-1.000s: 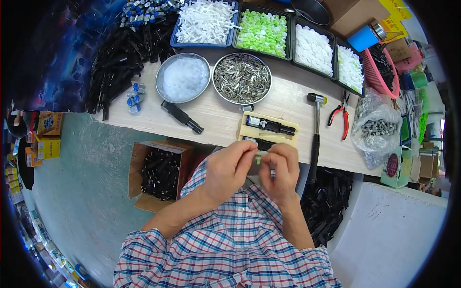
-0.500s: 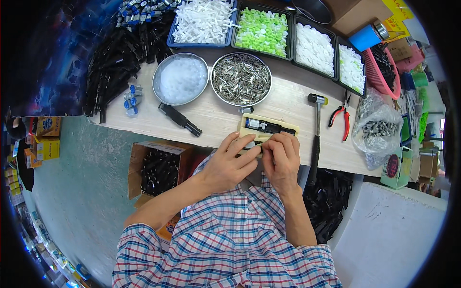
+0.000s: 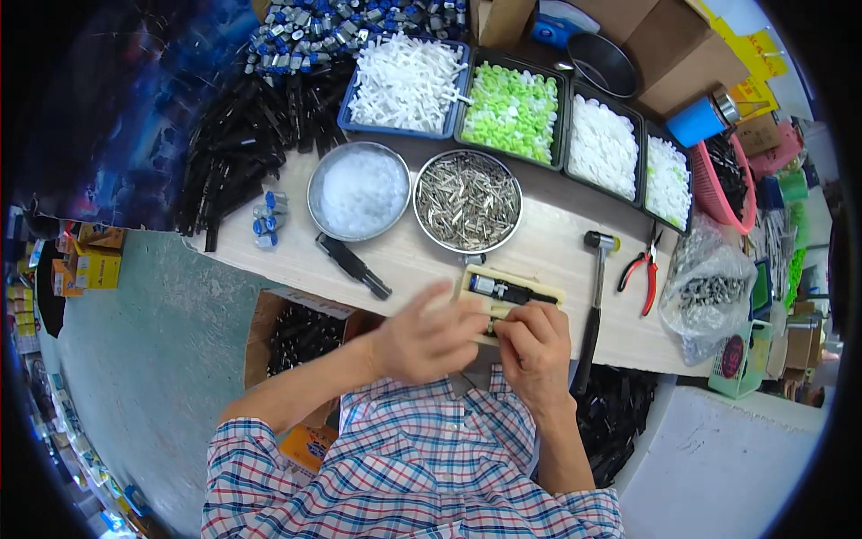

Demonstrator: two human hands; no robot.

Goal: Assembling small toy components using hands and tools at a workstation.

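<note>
Since half a second ago the left hand (image 3: pixel 431 340) has lifted off the work and blurred, its fingers now spread loose and holding nothing, while the right hand (image 3: pixel 536 346) has stayed at the near edge of the pale jig block (image 3: pixel 508 296). The right grip is curled, fingertips pinched at the block's near edge; whether a small part sits between them cannot be told. The black cylindrical part (image 3: pixel 510 291) lies in the jig just beyond both hands, its long axis running left to right across the bench (image 3: pixel 422 265). The right hand is touching the block and is the nearer; the left hovers just beside its left end. A small hammer (image 3: pixel 593 296) lies just right of the jig, handle pointing toward the person, with red-handled pliers (image 3: pixel 643 269) farther right. Left of the jig lies a black handle-shaped piece (image 3: pixel 353 266). Beyond these stand a round pan of metal pins (image 3: pixel 467 199) and a round pan of white bits (image 3: pixel 359 189), then trays of white and green plastic parts (image 3: pixel 510 108).
</note>
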